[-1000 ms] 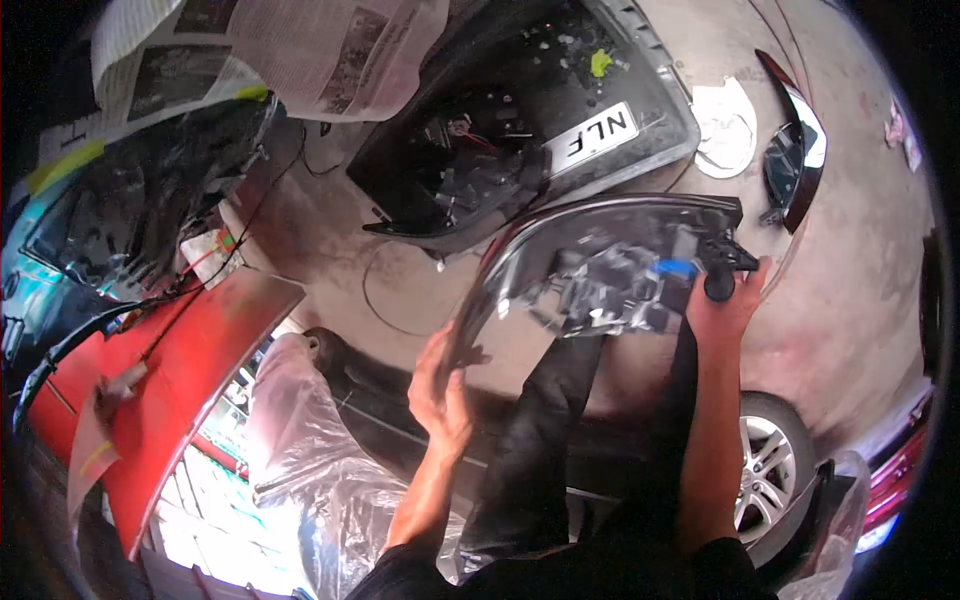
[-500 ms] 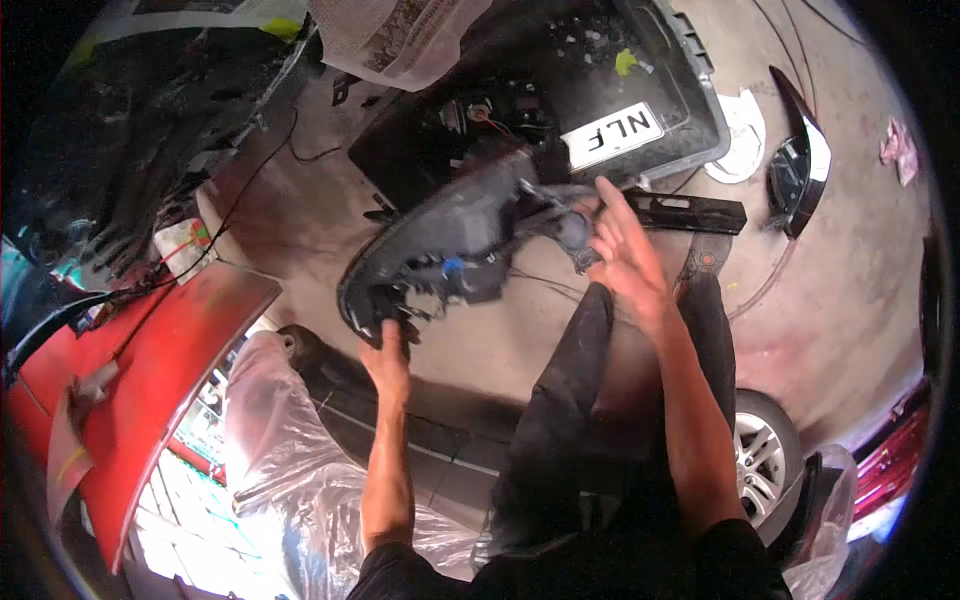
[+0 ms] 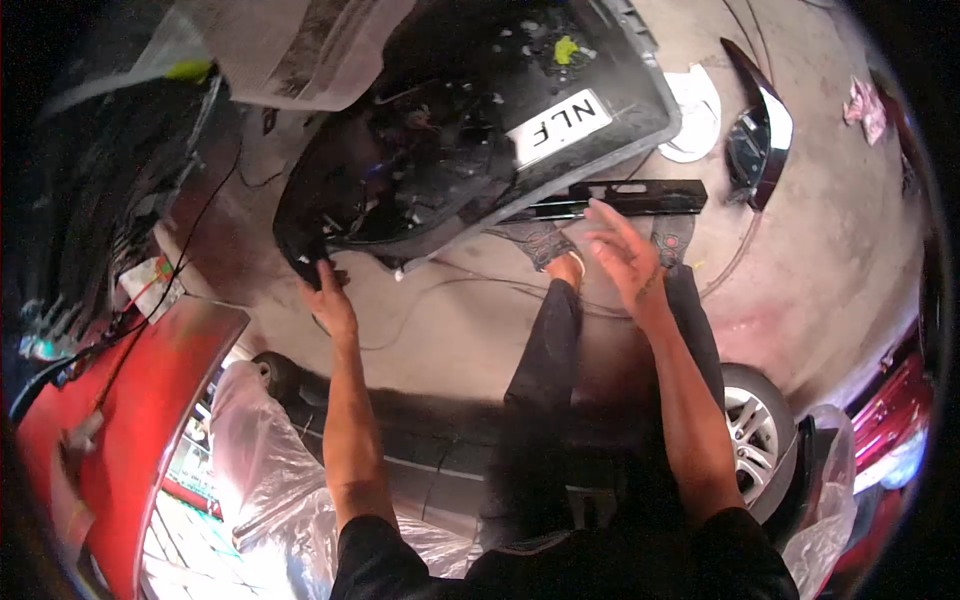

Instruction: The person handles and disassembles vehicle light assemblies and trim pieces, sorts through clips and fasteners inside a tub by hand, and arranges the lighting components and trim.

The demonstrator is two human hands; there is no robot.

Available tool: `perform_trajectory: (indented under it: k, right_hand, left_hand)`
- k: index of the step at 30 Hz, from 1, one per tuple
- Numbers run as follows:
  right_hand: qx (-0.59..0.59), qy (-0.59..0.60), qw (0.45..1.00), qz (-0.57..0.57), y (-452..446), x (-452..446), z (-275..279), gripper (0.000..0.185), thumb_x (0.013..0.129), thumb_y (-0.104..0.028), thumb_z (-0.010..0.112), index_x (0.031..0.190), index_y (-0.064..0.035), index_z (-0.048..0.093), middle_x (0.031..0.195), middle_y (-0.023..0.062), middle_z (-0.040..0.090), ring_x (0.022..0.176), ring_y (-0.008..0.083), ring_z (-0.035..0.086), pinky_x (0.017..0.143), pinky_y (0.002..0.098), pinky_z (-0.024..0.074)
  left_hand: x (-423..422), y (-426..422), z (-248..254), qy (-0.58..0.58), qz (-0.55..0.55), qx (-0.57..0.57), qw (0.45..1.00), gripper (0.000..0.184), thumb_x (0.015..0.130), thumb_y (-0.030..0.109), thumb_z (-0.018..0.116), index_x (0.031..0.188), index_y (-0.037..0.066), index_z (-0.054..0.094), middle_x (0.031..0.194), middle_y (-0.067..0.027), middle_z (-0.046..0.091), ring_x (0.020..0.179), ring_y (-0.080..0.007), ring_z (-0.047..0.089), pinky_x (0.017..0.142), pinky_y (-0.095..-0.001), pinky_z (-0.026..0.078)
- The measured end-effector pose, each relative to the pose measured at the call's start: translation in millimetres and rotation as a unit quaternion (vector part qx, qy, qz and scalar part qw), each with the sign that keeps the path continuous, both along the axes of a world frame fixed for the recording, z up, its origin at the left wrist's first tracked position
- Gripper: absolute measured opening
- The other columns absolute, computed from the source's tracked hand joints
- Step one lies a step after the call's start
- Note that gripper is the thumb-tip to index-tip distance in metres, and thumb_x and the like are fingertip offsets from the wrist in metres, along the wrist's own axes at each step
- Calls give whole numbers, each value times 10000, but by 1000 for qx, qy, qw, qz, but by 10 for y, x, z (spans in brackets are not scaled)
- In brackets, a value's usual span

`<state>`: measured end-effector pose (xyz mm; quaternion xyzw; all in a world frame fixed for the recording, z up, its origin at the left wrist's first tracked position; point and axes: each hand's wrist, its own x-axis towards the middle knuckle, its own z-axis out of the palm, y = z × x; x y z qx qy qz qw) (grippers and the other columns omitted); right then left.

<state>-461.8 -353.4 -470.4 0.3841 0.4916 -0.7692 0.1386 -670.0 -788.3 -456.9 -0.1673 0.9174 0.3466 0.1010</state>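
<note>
A black curved car lamp (image 3: pixel 300 230), its housing dark and hard to make out, lies over the left part of a large black plastic tub or panel (image 3: pixel 640 125). My left hand (image 3: pixel 332 305) has its fingers closed on the near left end of this lamp. My right hand (image 3: pixel 626 262) is held up with its fingers apart and nothing in them. Just beyond the right hand, a long black trim piece (image 3: pixel 660 197) lies on the floor. A white plate lettered NLF (image 3: pixel 563 127) rests on the black plastic.
Another car lamp (image 3: pixel 760 145) and a white round object (image 3: pixel 693 115) lie at the right. A red car panel (image 3: pixel 130 420) stands at the left, beside clear plastic sheeting (image 3: pixel 265 440). Thin cables cross the floor. A wheel (image 3: pixel 755 440) is near my right elbow.
The lamp has moved away from me and down over the black plastic, turning so its blue connector no longer shows clearly. My right hand has come away from its far end.
</note>
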Motion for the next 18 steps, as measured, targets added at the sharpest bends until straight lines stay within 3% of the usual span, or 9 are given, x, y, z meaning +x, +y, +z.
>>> perform_trajectory:
  k: [1,3,5,7,8,10,12,15,18]
  right_hand:
    - [34,9,999,3,72,70,-46,560,1017,-96,612,1555,-30,473,1438,125,615,1220,166,624,1080,320,469]
    - [134,7,991,0,218,238,-149,526,1028,-93,611,1536,-23,495,1412,120,634,1204,152,626,1067,307,475]
    - [192,-8,980,-57,453,464,-267,461,1021,-84,624,1474,-21,561,1338,138,669,1157,160,634,1025,312,495]
    - [272,-49,957,-93,779,598,-286,473,1026,-96,632,1483,-9,544,1359,166,655,1156,182,640,1000,314,513]
    - [348,-67,932,-81,955,662,-300,477,1027,-96,632,1487,-11,539,1367,171,647,1158,185,639,987,313,522]
    - [404,-122,901,-97,1385,816,-444,613,982,-172,710,1522,9,482,1489,205,537,1256,239,607,1002,373,525]
    - [472,-140,867,-75,1910,1077,-852,797,922,-277,777,1549,41,404,1518,293,478,1338,355,548,1090,448,466]
    - [506,-230,830,-36,2559,1246,-1320,1013,836,-341,854,1582,61,299,1494,364,469,1369,456,509,1131,491,427]
    - [527,-226,818,41,2814,1118,-1520,1074,791,-355,888,1574,69,288,1457,363,514,1355,466,528,1129,475,433]
  left_hand:
    - [-26,-1,-27,4,2,-10,1000,399,1069,276,632,1322,-22,551,949,-117,680,733,-187,657,677,-320,533]
    - [-123,-139,-87,128,-201,-201,950,450,1074,289,624,1382,-30,545,983,-140,689,784,-221,665,713,-345,540]
    - [-246,-598,-172,188,-418,-457,762,505,1075,308,619,1426,-47,546,1105,-197,701,927,-269,672,835,-405,538]
    - [-285,-380,-211,68,-268,-320,906,530,1066,331,630,1403,-74,577,1223,-244,698,1054,-289,666,946,-440,517]
    - [-366,-68,-91,-18,-58,-55,997,540,1059,343,642,1377,-90,601,1259,-256,694,1087,-289,660,975,-442,506]
    - [-607,-890,-478,79,-228,-193,951,561,1065,353,630,1412,-83,562,1287,-248,679,1014,-317,671,927,-441,529]
    - [-691,-998,-541,97,-248,-221,938,560,1063,347,637,1413,-82,555,1276,-222,682,964,-322,674,896,-442,540]
    - [-751,-468,-332,68,-131,-17,989,469,1035,282,702,1334,-71,621,1189,-124,714,943,-255,658,860,-397,542]
    - [-747,-556,-336,-24,-68,5,997,498,1011,316,733,1284,-89,638,1100,-147,732,929,-232,662,841,-369,550]
